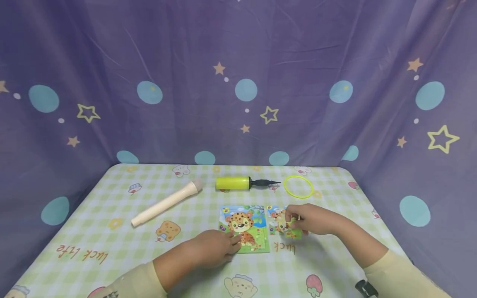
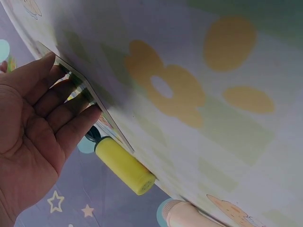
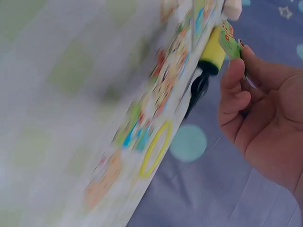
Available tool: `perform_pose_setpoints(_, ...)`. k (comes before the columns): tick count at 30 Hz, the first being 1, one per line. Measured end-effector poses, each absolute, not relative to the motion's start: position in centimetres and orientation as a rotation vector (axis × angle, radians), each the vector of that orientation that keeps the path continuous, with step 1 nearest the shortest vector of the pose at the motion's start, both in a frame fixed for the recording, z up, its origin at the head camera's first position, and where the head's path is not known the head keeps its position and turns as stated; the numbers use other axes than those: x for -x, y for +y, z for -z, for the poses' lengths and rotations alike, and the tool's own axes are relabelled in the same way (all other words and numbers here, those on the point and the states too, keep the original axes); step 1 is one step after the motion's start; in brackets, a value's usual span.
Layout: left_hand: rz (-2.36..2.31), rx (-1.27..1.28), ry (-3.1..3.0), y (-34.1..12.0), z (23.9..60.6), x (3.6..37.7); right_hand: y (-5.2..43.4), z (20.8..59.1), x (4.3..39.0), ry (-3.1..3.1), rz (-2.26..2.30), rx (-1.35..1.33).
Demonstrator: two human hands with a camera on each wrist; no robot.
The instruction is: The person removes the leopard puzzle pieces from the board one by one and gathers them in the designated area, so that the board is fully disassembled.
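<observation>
A leopard picture puzzle board (image 1: 244,227) lies flat near the table's front middle. My left hand (image 1: 228,244) rests on its lower left edge. In the left wrist view the left hand (image 2: 57,104) has straight fingers touching the board's edge (image 2: 90,94). Just right of the board lies a patch of loose puzzle pieces (image 1: 276,215). My right hand (image 1: 299,220) is over them and pinches a green puzzle piece (image 1: 292,225). In the right wrist view that piece (image 3: 229,40) sits between thumb and fingertips of the right hand (image 3: 241,66).
On the green checked tablecloth (image 1: 112,231), a yellow hand pump (image 1: 233,183) with a black nozzle lies behind the board. A yellow ring (image 1: 299,186) lies to its right and a cream tube (image 1: 167,203) to the left. Purple curtain surrounds the table.
</observation>
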State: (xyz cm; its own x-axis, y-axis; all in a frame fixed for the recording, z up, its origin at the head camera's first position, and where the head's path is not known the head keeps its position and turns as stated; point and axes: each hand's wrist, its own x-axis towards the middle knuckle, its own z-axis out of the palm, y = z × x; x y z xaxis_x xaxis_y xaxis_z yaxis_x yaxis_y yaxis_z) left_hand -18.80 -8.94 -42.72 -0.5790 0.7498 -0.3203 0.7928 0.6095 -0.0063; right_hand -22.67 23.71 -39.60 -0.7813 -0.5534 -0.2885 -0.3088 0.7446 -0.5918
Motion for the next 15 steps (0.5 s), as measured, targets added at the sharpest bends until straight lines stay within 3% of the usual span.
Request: perform_pose_setpoints(15,0.208,-1.25,2.54,-8.8,42.5,18.8,30.5,41.8,20.6,2.428,0.684,0.386)
